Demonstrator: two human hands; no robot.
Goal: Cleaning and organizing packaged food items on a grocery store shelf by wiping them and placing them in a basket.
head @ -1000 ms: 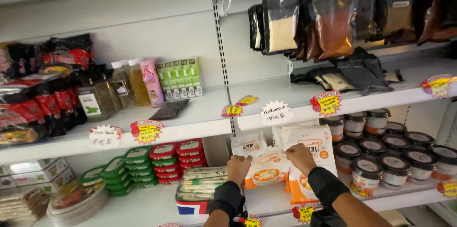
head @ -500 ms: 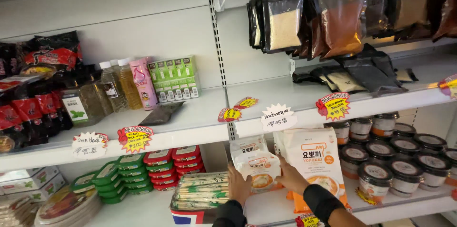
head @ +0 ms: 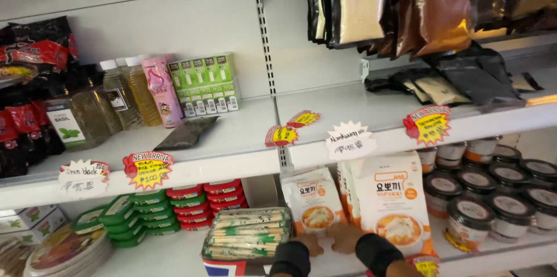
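Note:
I face shop shelves. Low in the head view, my left hand [head: 310,244] touches the bottom of a small white food pouch [head: 314,200] standing on the lower shelf. My right hand [head: 346,237] rests at the bottom left corner of a taller white pouch [head: 395,202] with an orange bowl picture, right beside the small one. Both wrists wear black cuffs. Only the knuckles show, so the fingers' grip is partly hidden. A pack of wrapped chopsticks [head: 247,233] lies just left of my left hand.
Black-lidded round tubs [head: 491,195] stack at the right of the pouches. Red and green flat tins [head: 174,210] and plates [head: 67,248] sit at the left. The middle shelf [head: 243,137] carries bottles, green boxes and dark sachets. Hanging spice bags [head: 406,4] fill the top right.
My hands have dropped from the tops of the pouches to their bases. The view has shifted closer and lower, and the pouches now stand upright side by side.

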